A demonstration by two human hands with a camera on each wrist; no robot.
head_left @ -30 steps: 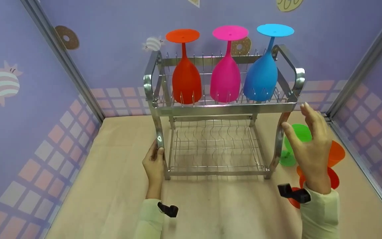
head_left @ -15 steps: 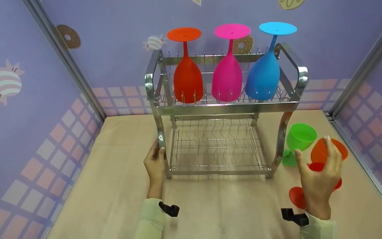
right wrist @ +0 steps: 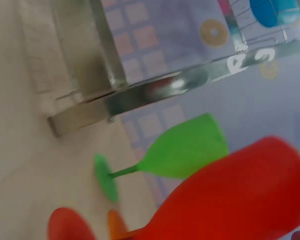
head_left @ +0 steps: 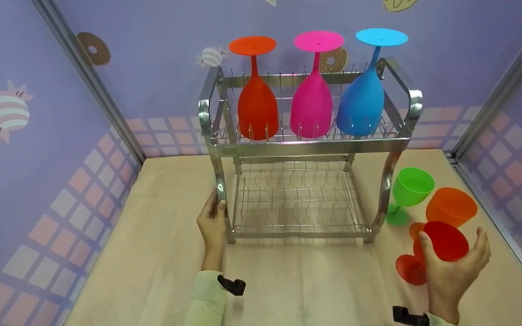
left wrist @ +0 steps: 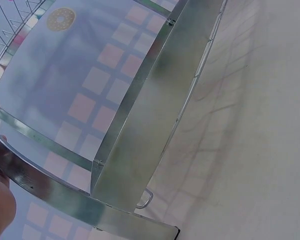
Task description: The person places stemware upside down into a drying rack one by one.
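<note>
Red goblet (head_left: 447, 240), stem mostly hidden, axis vertical, mouth up, right hand (head_left: 453, 274) spread beside, left hand (head_left: 212, 224) clamped on rack leg (head_left: 218, 176).

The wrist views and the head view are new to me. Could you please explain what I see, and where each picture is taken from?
No machine: only a person's two bare hands. The head-worn camera looks forward and down; each wrist-worn camera gives a tilted close view. The left hand grips the metal rack. It bears, upside down on top, an orange-red goblet, a pink goblet and a blue goblet. On the table beside it stand a green goblet, an orange goblet and a red goblet. The right hand is open, thumb and fingers either side of the red goblet.
</note>
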